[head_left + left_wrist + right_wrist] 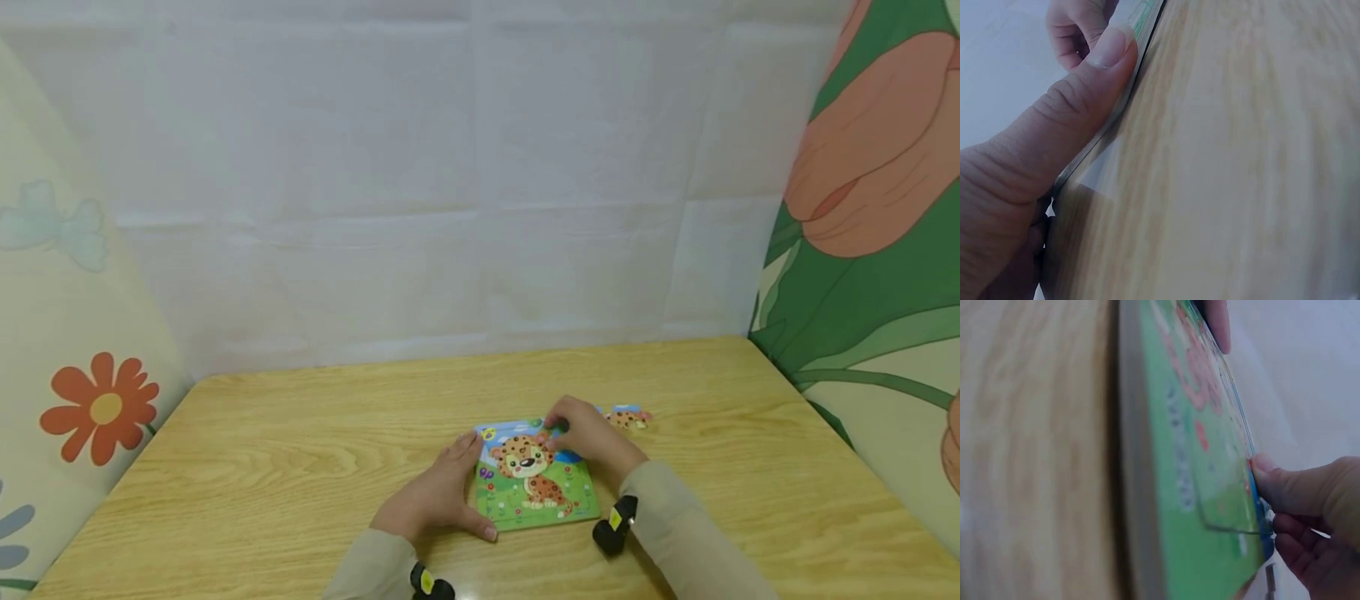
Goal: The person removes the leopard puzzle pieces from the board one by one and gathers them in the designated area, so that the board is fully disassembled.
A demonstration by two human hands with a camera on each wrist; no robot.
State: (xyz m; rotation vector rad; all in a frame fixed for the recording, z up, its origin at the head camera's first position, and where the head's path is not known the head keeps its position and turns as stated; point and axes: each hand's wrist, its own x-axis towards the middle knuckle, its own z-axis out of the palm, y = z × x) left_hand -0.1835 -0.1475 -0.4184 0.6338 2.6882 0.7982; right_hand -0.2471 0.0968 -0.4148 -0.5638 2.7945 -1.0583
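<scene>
A jigsaw board [525, 504] with a spotted leopard cub on green grass under blue sky lies flat on the wooden table. My left hand [442, 492] holds its left side, with the thumb along the front edge near the corner and fingers at the far left corner. In the left wrist view that thumb [1079, 106] presses the board's rim. Over the board's far right part, my right hand [588, 433] pinches a blue-edged puzzle piece [1266, 526] between thumb and curled fingers, at the picture's surface. The fingers hide most of this piece.
Beyond my right hand, loose puzzle pieces [630, 417] with spots and blue sky lie on the wooden table [315, 467]. A white cloth [420, 183] hangs behind the table. Flower-printed panels [862, 167] stand at both sides.
</scene>
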